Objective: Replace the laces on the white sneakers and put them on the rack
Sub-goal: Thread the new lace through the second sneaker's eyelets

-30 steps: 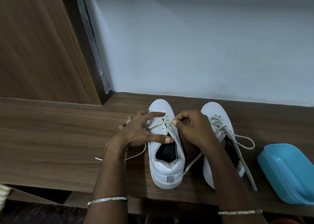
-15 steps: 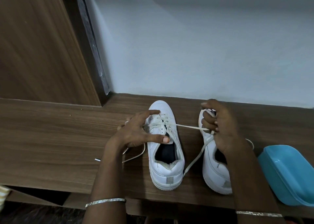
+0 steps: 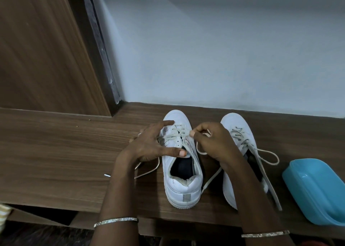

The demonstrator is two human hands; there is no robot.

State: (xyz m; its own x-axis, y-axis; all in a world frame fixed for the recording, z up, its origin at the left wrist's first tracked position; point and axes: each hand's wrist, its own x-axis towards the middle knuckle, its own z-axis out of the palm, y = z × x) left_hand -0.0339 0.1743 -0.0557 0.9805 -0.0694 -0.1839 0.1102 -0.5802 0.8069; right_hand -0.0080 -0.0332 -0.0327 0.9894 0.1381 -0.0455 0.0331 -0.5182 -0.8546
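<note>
White sneakers (image 3: 233, 123) stand side by side on the counter (image 3: 56, 152), toes near its back edge. The left hand (image 3: 149, 146) lies spread over the left sneaker (image 3: 183, 188), thumb at the tongue. The right hand (image 3: 211, 141) pinches its lace (image 3: 176, 133). A blue tub (image 3: 317, 189) sits at the right end.

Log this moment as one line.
step: lacing sneaker | left hand: steadies sneaker, fingers straight | right hand: pinches lace at eyelets | other sneaker: laced, alongside
</note>
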